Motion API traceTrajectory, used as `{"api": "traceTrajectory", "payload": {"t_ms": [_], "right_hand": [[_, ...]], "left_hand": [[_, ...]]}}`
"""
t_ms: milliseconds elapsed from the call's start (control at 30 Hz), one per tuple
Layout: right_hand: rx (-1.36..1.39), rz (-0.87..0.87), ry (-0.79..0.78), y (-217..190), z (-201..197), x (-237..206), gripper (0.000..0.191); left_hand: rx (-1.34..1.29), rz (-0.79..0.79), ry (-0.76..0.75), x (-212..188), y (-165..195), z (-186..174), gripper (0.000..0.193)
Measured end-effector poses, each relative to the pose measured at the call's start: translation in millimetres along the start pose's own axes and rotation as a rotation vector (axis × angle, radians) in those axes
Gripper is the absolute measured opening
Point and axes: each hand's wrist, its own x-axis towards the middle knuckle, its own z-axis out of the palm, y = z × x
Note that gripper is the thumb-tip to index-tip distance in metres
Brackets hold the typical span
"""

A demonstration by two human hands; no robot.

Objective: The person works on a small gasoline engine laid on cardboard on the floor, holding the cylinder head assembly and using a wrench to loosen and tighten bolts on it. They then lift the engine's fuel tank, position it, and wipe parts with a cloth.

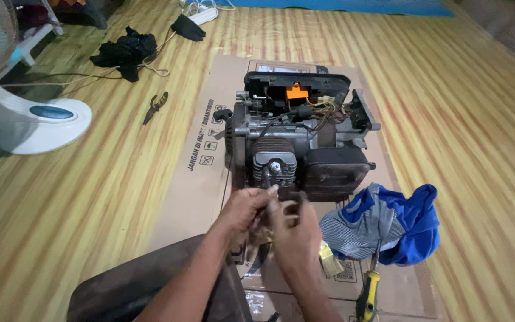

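Note:
A small dark engine [296, 140] with a finned cylinder head and an orange part on top stands on flattened cardboard [204, 179]. My left hand [247, 206] and my right hand [293, 229] meet just in front of the cylinder head. Both are closed around a small dark metal part [290, 204] held between them. A brass-coloured piece [264, 240] shows below the hands; I cannot tell what it is. The left fingertips almost touch the lower edge of the cylinder fins.
A blue and grey cloth [388, 223] lies right of my hands, with a yellow-handled screwdriver [368, 295] and a small brush [330, 262] beside it. Pliers [156, 106] lie on the striped floor mat at left. A white fan base [31, 122] and black cloths [126, 50] sit further left.

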Motion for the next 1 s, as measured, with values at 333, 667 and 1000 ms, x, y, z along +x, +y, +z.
{"api": "traceTrajectory", "payload": {"t_ms": [333,667,1000], "right_hand": [[-0.281,0.302,-0.165,37,28,-14,0.031],[-0.421,0.073,-0.573,-39,16,15,0.085],[0.391,0.54,-0.694,23,23,4,0.075]], "left_hand": [[-0.002,-0.236,-0.244,-23,66,-38,0.049],[0.009,-0.158,0.02,-11,16,-62,0.04],[-0.104,-0.138,-0.081,5,9,-57,0.044]]}}
